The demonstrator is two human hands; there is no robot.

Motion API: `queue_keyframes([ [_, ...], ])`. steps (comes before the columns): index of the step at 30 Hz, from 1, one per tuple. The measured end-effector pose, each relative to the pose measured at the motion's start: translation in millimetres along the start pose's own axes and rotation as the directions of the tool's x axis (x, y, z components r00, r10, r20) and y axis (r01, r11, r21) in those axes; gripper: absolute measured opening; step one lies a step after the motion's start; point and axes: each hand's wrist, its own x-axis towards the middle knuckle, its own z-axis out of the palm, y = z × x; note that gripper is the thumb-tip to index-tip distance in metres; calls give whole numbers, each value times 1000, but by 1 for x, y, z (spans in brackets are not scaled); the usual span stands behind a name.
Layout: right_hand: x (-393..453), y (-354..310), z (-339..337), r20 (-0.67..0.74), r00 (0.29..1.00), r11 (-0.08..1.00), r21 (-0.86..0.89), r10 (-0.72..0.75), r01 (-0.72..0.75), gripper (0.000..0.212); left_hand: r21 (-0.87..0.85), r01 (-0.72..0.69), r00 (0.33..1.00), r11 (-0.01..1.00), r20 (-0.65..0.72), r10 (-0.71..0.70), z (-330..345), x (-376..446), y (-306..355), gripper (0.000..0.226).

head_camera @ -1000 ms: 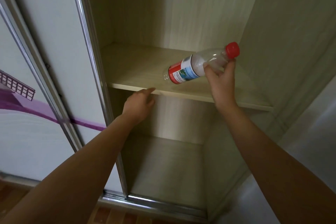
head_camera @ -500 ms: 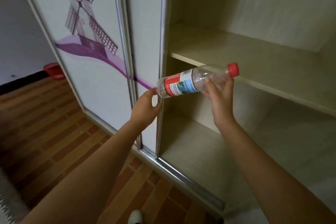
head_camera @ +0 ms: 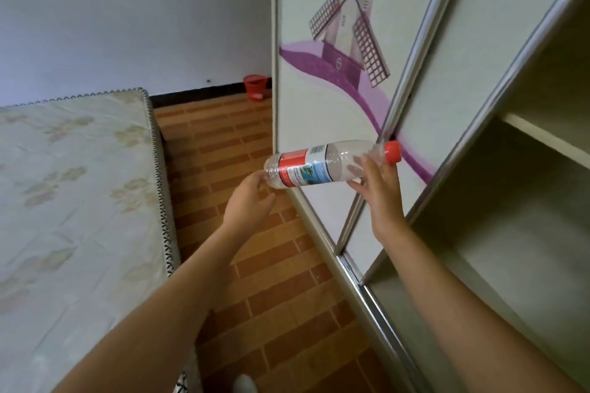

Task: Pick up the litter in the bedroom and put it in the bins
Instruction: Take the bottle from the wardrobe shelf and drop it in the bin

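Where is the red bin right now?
Head view, upper middle: the red bin stands on the floor by the far wall, just left of the wardrobe door.

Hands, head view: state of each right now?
Left hand: open, fingertips at the base of the clear plastic bottle with red cap; no closed grip visible.
Right hand: closed on the bottle near its neck.

Sliding wardrobe door [head_camera: 319,99] with purple windmill print, open pale wardrobe shelves [head_camera: 542,137] right of it, brick-pattern wood floor [head_camera: 223,143] left of it, patterned mattress [head_camera: 73,185] further left, plain grey wall [head_camera: 127,16] behind, black skirting, possibly a red bucket [head_camera: 255,87] beside the door's far edge.
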Motion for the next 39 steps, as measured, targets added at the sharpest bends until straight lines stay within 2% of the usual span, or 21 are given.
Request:
queue_keyframes([
  [7, 40, 23, 97, 149, 985, 996, -43, 83, -77, 42, -72, 151, 978, 986, -136, -160, -61, 37, -61, 44],
  [14, 78, 44, 169, 201, 976, 995, -75, 86, -72, 39, -60, 192, 966, 979, -161, -200, -100, 82, -106, 46],
  [23, 140, 72, 227, 236, 960, 985, -124, 149, -123, 41, -67, 237, 955, 969, -167, -245, -117, 153, -145, 47],
  [31, 260, 100, 281, 295, 944, 986, -114, 150, -121, 42, -36, 232, 956, 972, -178, -235, -118, 284, -171, 45],
  [35, 344, 108, 318, 299, 940, 986, -71, 165, -150, 34, -22, 230, 955, 973, -186, -230, -123, 372, -175, 46],
  [39, 422, 113, 355, 321, 930, 984, -61, 180, -169, 42, -1, 264, 945, 964, -198, -259, -131, 448, -180, 48],
])
